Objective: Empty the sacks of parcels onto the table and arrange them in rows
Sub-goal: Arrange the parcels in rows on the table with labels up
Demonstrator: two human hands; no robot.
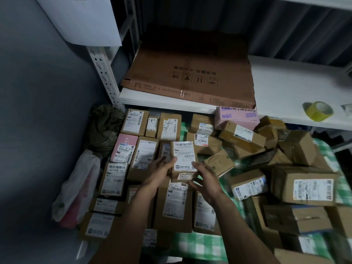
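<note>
Sorting in hand: a person's left hand (162, 171) and right hand (206, 181) grip a small cardboard parcel (184, 157) from either side, fingers curled round its lower edges. They hold it label-up just above the table (198, 242) with its green checked cloth, between the tidy rows (133, 149) at left and the unsorted heap (276, 149) at right, apparently so its label faces like its neighbours' when it joins a row. The parcel is a flat brown box, its top almost covered by a white barcoded shipping label, with a smaller sticker on its near edge.
</note>
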